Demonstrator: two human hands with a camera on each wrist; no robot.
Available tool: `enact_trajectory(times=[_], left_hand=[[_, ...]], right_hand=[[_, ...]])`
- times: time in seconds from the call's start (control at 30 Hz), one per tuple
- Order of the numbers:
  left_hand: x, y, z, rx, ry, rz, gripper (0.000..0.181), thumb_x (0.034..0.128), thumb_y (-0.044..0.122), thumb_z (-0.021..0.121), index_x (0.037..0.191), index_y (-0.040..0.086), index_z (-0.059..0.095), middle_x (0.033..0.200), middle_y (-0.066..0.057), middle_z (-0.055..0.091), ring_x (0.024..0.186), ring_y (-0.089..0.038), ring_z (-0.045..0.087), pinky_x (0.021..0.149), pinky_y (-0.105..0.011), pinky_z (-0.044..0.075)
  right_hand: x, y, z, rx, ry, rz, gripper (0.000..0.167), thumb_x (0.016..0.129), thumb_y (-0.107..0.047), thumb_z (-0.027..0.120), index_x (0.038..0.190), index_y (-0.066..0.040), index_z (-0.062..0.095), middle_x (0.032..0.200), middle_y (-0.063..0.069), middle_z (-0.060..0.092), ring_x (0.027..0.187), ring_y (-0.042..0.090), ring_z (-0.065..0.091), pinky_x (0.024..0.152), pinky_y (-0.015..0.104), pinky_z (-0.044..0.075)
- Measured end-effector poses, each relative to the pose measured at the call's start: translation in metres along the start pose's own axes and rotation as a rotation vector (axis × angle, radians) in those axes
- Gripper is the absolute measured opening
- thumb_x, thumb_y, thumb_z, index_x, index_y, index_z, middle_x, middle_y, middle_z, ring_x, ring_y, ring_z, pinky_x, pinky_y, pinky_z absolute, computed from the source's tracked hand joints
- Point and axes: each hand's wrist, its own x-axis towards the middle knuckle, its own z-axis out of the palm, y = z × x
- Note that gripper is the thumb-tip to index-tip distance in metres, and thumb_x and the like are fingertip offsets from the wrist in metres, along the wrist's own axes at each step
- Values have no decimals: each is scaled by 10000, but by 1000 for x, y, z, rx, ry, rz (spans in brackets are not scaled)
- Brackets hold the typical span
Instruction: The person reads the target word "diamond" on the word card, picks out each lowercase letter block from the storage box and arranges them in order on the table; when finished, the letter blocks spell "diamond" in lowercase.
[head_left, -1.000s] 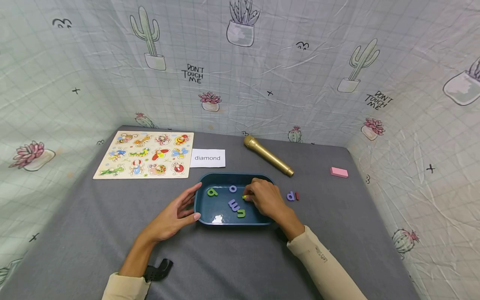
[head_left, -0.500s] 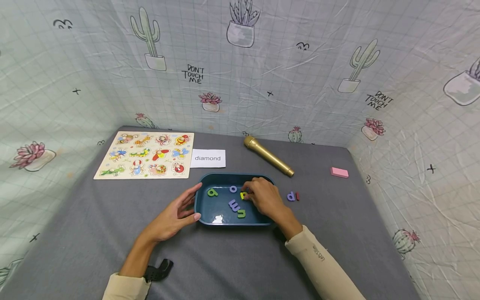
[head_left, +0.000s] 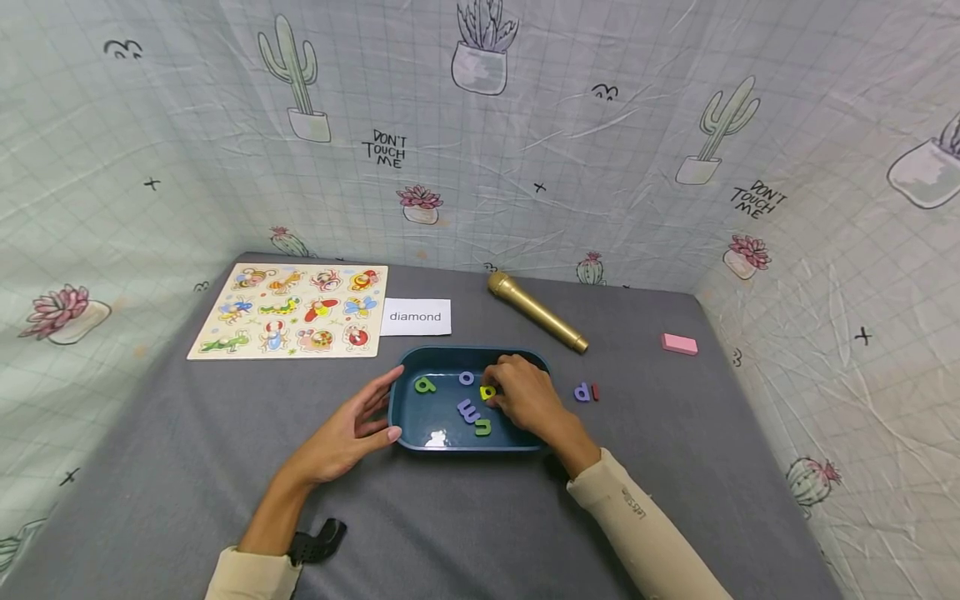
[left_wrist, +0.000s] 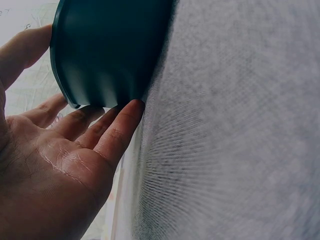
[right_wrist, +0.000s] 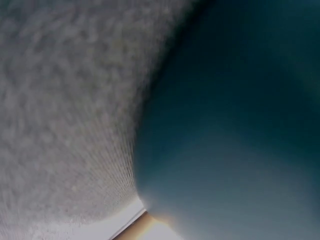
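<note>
In the head view, a dark teal tray (head_left: 442, 440) holds several small plastic letters: a green letter (head_left: 424, 385), a purple o (head_left: 466, 378), a purple m (head_left: 468, 411) and a green n (head_left: 483, 427). My right hand (head_left: 525, 393) reaches over the tray's right part and pinches a yellow letter (head_left: 488, 392), which the fingers partly cover. My left hand (head_left: 341, 433) touches the tray's left end. Its extended fingers rest against the tray wall (left_wrist: 107, 55) in the left wrist view, thumb at the rim. The right wrist view shows only blurred tray wall (right_wrist: 235, 135) and cloth.
A purple d (head_left: 582, 392) and a thin red letter (head_left: 596, 392) lie right of the tray. Behind are an insect puzzle board (head_left: 292, 312), a "diamond" card (head_left: 416, 317) and a gold microphone (head_left: 537, 312). A pink eraser-like block (head_left: 678, 344) lies far right.
The yellow letter, mostly hidden under my right fingertips a second ago, now shows more between them. The right hand has shifted slightly left; the left hand and tray stay put.
</note>
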Motion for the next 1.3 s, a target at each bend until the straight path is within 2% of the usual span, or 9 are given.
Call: enact_trajectory(times=[0.4, 0.7, 1.0, 1.3], left_hand=[[0, 0, 1, 3, 6, -5, 821, 1023, 76, 705, 1699, 174, 249, 1742, -227, 263, 1528, -510, 390, 1164, -575, 463], [0, 0, 1, 9, 6, -3, 819, 1026, 76, 700, 1699, 181, 247, 1745, -226, 255, 1536, -512, 378, 1167, -609, 453], [0, 0, 1, 16, 8, -11, 819, 1026, 79, 700, 1700, 173, 244, 1746, -223, 257, 1531, -515, 383, 1168, -649, 444], [1, 0, 1, 18, 12, -18, 819, 1027, 82, 700, 1700, 196, 248, 1748, -219, 255, 1535, -516, 377, 1172, -669, 433]], right_hand=[[-1, -1, 3, 0, 22, -26, 184, 891, -234, 883, 1033, -151, 801, 985, -9, 702, 967, 194, 655, 805, 401, 613], [-2, 1, 3, 11, 47, -64, 239, 946, -253, 833, 1166, -169, 797, 1011, -2, 686, 907, 150, 618, 722, 351, 563], [-1, 0, 2, 74, 87, -54, 255, 893, -255, 838, 1112, -194, 722, 1013, -46, 700, 915, 149, 633, 758, 351, 556], [-2, -1, -1, 87, 105, -80, 240, 924, -298, 802, 1137, -202, 748, 1009, -59, 721, 913, 144, 654, 758, 350, 565]])
